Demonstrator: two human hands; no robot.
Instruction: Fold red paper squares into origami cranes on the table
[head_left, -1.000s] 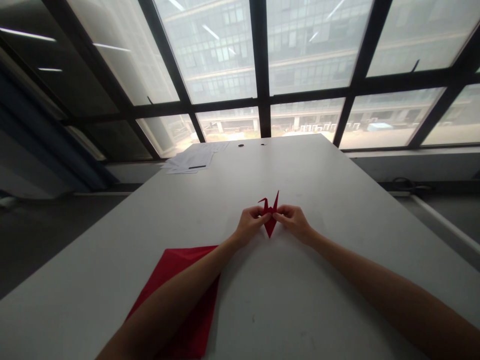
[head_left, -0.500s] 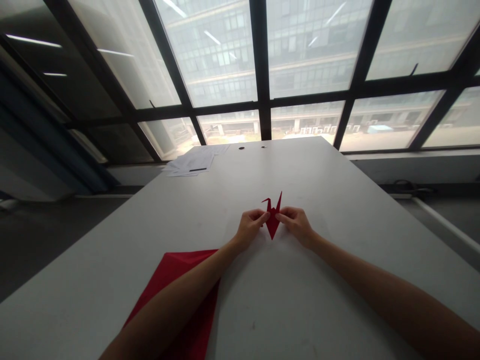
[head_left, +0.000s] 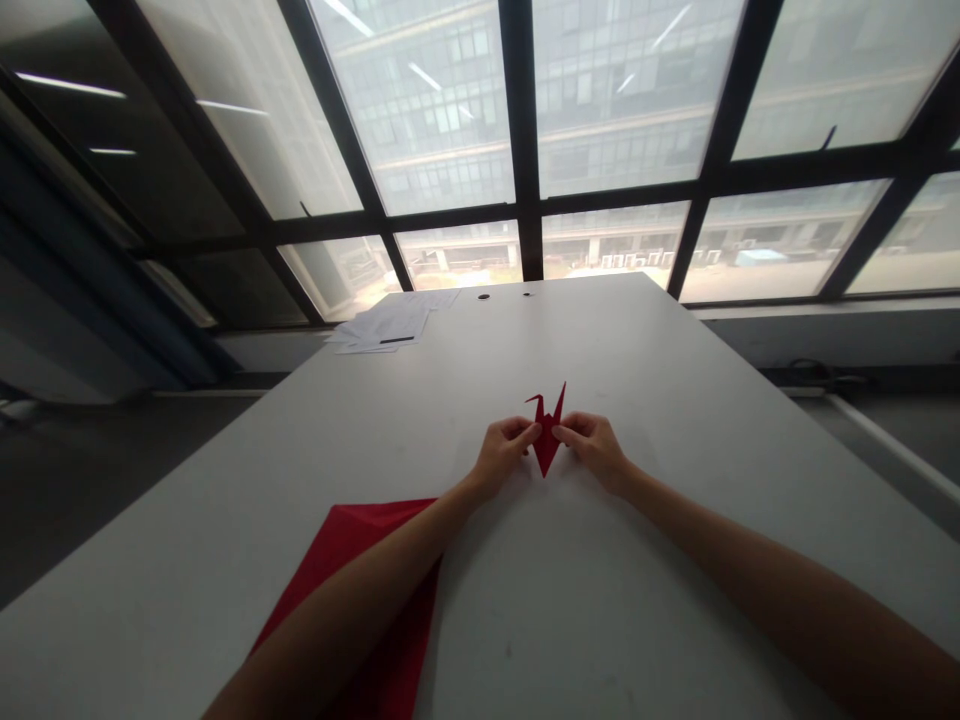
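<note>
A red origami crane point(head_left: 546, 446) is held between my two hands above the middle of the table. Its bent head points up at the left, its straight tail rises at the right, and a wing tip points down toward me. My left hand point(head_left: 507, 450) pinches the crane's left side between thumb and fingers. On the right side, my right hand point(head_left: 595, 446) pinches it the same way. The fingertips behind the paper are hidden.
Under my left forearm lies a large red sheet point(head_left: 330, 570), partly covered by the arm. White papers point(head_left: 386, 322) with a dark strip point(head_left: 397, 340) on them lie at the far left of the white table point(head_left: 525, 600). Tall windows point(head_left: 450, 110) stand beyond the far edge.
Almost nothing differs. Both hands keep their pinch on the crane, and it sits in nearly the same place.
</note>
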